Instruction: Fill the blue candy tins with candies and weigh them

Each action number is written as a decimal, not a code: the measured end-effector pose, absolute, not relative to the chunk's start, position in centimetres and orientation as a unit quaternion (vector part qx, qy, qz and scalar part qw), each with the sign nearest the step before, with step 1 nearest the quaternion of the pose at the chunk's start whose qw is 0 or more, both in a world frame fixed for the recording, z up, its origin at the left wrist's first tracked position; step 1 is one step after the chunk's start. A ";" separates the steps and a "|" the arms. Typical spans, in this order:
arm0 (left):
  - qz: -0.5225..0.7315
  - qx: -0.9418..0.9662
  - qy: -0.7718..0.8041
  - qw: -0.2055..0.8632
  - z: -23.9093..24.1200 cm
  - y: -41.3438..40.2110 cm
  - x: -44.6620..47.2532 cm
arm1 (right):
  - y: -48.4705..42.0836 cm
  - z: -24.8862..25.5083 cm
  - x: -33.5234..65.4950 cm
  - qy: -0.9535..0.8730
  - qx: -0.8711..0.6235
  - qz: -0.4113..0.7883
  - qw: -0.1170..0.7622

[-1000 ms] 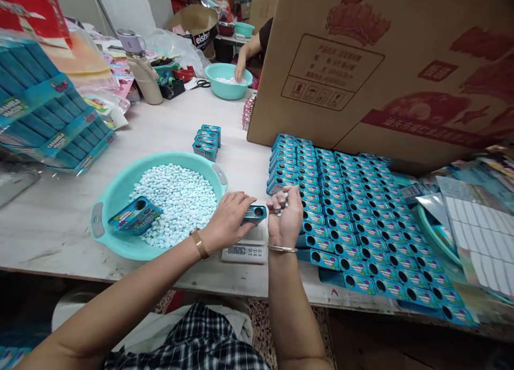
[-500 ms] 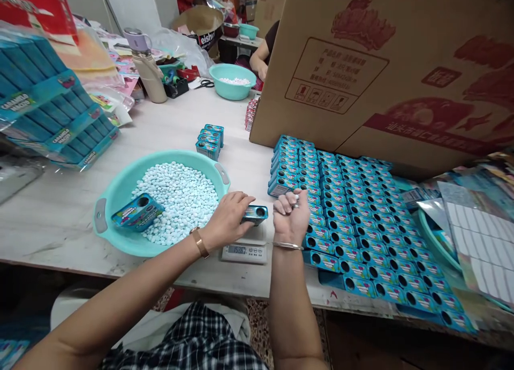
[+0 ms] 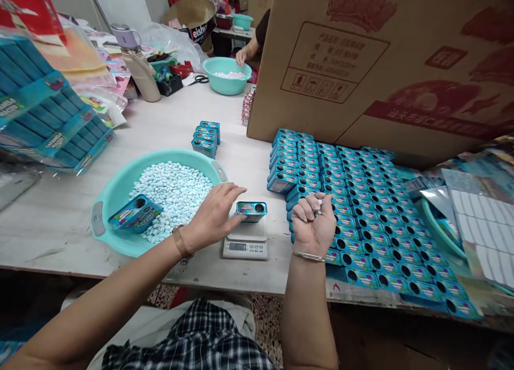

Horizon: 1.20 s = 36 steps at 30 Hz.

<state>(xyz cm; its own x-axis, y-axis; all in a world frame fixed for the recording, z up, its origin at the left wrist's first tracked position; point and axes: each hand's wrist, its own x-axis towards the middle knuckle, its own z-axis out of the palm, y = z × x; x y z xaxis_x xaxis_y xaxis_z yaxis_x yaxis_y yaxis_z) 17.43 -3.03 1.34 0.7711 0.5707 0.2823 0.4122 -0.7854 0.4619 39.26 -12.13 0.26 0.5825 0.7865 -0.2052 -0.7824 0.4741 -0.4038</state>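
A small blue candy box (image 3: pixel 251 211) with a round dark hole in its top stands on a digital scale (image 3: pixel 246 249). My left hand (image 3: pixel 214 214) is open just left of this box, thumb and fingers spread at its near end; whether the thumb still touches it I cannot tell. My right hand (image 3: pixel 313 223) is closed, palm up, with white candies (image 3: pixel 319 205) between thumb and fingers, over the edge of the rows of blue boxes (image 3: pixel 361 214). A turquoise basin (image 3: pixel 116 182) left of the scale holds pale candies (image 3: pixel 176 190) and a tilted blue box (image 3: pixel 135 213).
A few blue boxes (image 3: pixel 206 138) stand behind the basin. A big carton (image 3: pixel 321 113) rises behind the rows. At left are wrapped display packs (image 3: pixel 52 113) and a bottle (image 3: pixel 140 73). Across the table, another person's hand (image 3: pixel 242 57) is at a second basin (image 3: pixel 227 83).
My left hand has opened and drawn back left from the box on the scale. My right hand, still closed on candies, has moved right. The other person's hand has moved over the far basin.
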 end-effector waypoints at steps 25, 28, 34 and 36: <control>0.074 0.938 0.289 0.174 1.8 -2.9 22.2 | -10.0 -3.2 37.4 0.124 -0.304 0.420 0.846; 0.101 0.956 0.249 0.121 4.5 -3.6 23.4 | -9.9 -3.2 37.2 0.167 -0.301 0.412 0.844; 0.013 0.970 0.225 0.087 4.2 -3.8 24.9 | -9.5 -4.1 36.6 0.164 -0.286 0.441 0.835; 0.025 0.967 0.239 0.086 3.7 -3.6 24.7 | -9.4 -4.6 36.5 0.137 -0.278 0.447 0.839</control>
